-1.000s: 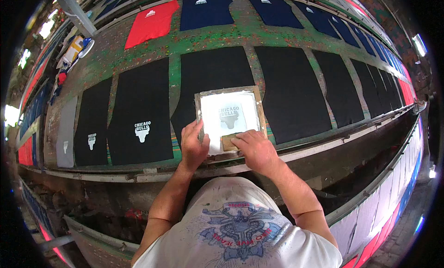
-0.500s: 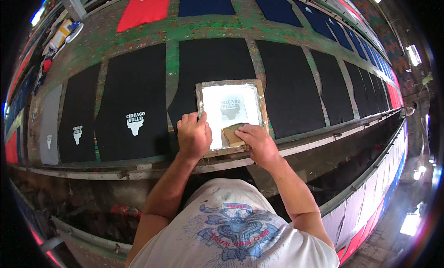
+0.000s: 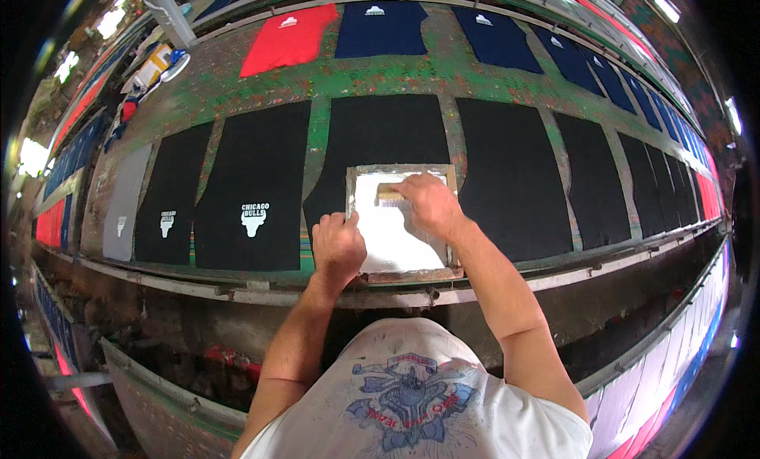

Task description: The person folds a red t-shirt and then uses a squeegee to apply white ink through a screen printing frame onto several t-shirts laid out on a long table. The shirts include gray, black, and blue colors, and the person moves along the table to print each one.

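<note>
A square wooden-framed screen (image 3: 400, 252) with a bright white inside lies on a black fabric panel (image 3: 385, 129) at the near edge of the long table. My left hand (image 3: 339, 245) grips the left side of the frame, fingers curled. My right hand (image 3: 427, 207) holds a small tan squeegee (image 3: 385, 191) high on the screen, near the frame's far edge. To the left, another black panel (image 3: 248, 154) bears a white animal-head print with lettering (image 3: 253, 220), and a smaller black one (image 3: 166, 176) has a similar print. The screen's design is hidden under white and my right hand.
More black panels (image 3: 507, 166) run rightward and a grey one (image 3: 129, 182) lies far left. A red panel (image 3: 286, 39) and navy ones (image 3: 380, 32) line the far side. A metal post (image 3: 165, 8) and loose items (image 3: 150, 67) are at back left. A rail (image 3: 554, 281) borders the front.
My right hand has pushed the squeegee from the screen's near part to its far part. The design that showed in the screen is now covered. My left hand stays on the frame.
</note>
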